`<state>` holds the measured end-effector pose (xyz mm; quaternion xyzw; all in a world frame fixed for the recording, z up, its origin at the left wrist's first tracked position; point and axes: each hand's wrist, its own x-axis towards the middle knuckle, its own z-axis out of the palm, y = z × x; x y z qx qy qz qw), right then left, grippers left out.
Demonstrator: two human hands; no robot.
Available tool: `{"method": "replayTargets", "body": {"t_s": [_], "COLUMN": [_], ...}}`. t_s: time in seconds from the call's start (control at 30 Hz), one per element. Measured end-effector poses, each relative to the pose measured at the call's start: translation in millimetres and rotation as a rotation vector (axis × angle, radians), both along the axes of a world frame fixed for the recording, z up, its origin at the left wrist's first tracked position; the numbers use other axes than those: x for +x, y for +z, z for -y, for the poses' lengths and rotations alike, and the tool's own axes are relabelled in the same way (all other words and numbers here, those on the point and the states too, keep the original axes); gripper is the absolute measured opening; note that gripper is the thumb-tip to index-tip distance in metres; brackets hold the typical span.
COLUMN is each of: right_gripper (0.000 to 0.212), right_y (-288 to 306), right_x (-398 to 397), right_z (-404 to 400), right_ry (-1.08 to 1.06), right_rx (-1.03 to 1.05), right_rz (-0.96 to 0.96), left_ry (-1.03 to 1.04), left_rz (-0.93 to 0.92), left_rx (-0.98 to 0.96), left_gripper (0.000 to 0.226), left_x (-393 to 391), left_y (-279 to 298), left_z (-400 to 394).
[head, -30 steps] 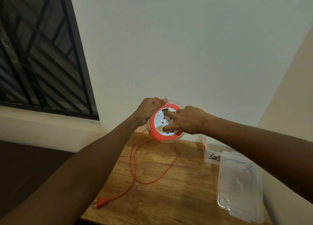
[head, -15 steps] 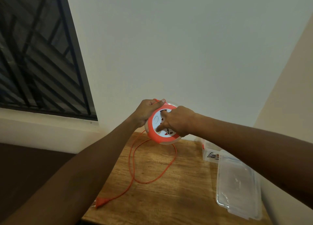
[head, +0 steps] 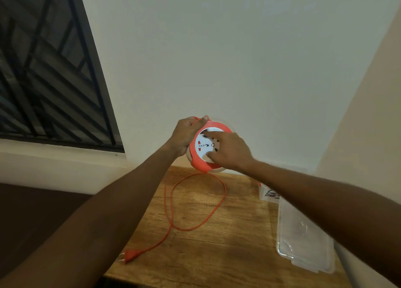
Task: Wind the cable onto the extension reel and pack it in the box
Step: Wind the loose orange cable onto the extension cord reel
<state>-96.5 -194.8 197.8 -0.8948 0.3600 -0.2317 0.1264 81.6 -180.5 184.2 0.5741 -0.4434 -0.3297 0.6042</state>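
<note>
I hold a round orange and white extension reel (head: pixel 200 147) up in the air above the far edge of the wooden table (head: pixel 227 244). My left hand (head: pixel 186 134) grips its left rim, thumb on top. My right hand (head: pixel 230 151) rests on the white socket face with the fingers pressed into it. The orange cable (head: pixel 173 214) hangs from the reel, loops over the table and ends in an orange plug (head: pixel 130 255) near the front left edge. A clear plastic box (head: pixel 268 193) stands at the back right, mostly hidden by my right forearm.
A clear plastic lid (head: pixel 303 240) lies flat at the table's right side. A white wall stands straight ahead, another wall closes the right side, and a dark barred window (head: pixel 43 70) is at the left. The floor left of the table is dark.
My right hand has turned on the reel's face, the fingers shifting from the middle toward the right. The loose loop on the table has shrunk slightly. My left hand keeps its grip.
</note>
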Motion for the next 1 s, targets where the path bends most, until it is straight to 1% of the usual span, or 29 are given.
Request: {"method": "replayTargets", "body": {"t_s": [0.03,0.07,0.1,0.13,0.2,0.23,0.27,0.3,0.33,0.37,0.4,0.47,0.5,0.53,0.57,0.63,0.7,0.8,0.9,1.0], "right_gripper": [0.062,0.064,0.068,0.073,0.083,0.087,0.091,0.093,0.092,0.086,0.074,0.043,0.036,0.035,0.037,0.045,0.059,0.073,0.075,0.077], "right_y": [-6.2,-11.7,-16.7,-20.9,-27.9,-29.3,-29.4,-29.8,-30.3,-29.4,-27.3,-18.2,-11.7,-5.3,0.7,10.1,13.7,17.5,27.1,34.5], "right_x": [2.2,5.1,8.0,11.0,15.5,16.2,14.8,11.3,5.9,-1.2,-9.0,-25.5,-31.7,-36.9,-41.4,-44.9,-41.9,-31.6,-27.7,-26.1], "right_z": [-4.8,-9.9,-14.8,-20.2,-29.3,-31.9,-33.4,-33.9,-32.4,-29.7,-24.5,-11.4,-5.6,-0.3,4.2,11.1,13.3,8.8,3.4,1.4], "right_ry": [-0.057,-0.103,-0.139,-0.173,-0.210,-0.210,-0.194,-0.156,-0.100,-0.042,-0.013,0.002,0.054,0.152,0.265,0.437,0.514,0.553,0.558,0.530], "right_rx": [0.183,0.365,0.519,0.635,0.794,0.850,0.882,0.867,0.788,0.642,0.423,-0.084,-0.296,-0.468,-0.584,-0.696,-0.771,-0.851,-0.898,-0.949], "right_rz": [0.215,0.390,0.510,0.582,0.666,0.672,0.641,0.569,0.449,0.286,0.091,-0.262,-0.395,-0.511,-0.621,-0.787,-0.881,-0.910,-0.922,-0.950], "left_ry": [0.010,0.021,0.035,0.048,0.059,0.058,0.055,0.049,0.036,0.016,-0.006,-0.041,-0.049,-0.058,-0.073,-0.110,-0.133,-0.157,-0.183,-0.207], "left_rz": [-0.004,-0.003,0.003,0.006,-0.011,-0.011,-0.001,0.008,0.010,0.012,0.018,0.031,0.039,0.050,0.059,0.062,0.069,0.096,0.125,0.077], "left_rx": [-0.003,0.001,0.010,0.017,0.017,0.016,0.020,0.023,0.023,0.024,0.031,0.052,0.064,0.074,0.079,0.078,0.082,0.086,0.083,0.105], "left_gripper": [0.029,0.030,0.031,0.033,0.036,0.039,0.043,0.045,0.047,0.045,0.043,0.042,0.042,0.041,0.041,0.044,0.048,0.047,0.049,0.045], "left_x": [-1.5,-2.6,-3.9,-4.6,-7.4,-8.6,-9.0,-8.6,-7.2,-5.7,-3.3,-0.6,0.4,1.0,0.5,-1.8,-4.5,-6.3,-5.2,-3.4], "left_y": [-0.2,-1.7,-4.4,-8.2,-15.7,-18.4,-20.7,-22.9,-24.6,-26.2,-27.7,-30.1,-31.0,-31.4,-31.2,-29.8,-28.0,-25.2,-21.2,-16.4], "left_z": [1.3,2.0,3.1,4.3,7.3,8.4,9.1,8.8,7.9,6.4,4.2,0.4,-0.8,-1.4,-1.5,-1.8,-0.4,1.7,1.7,-0.3]}}
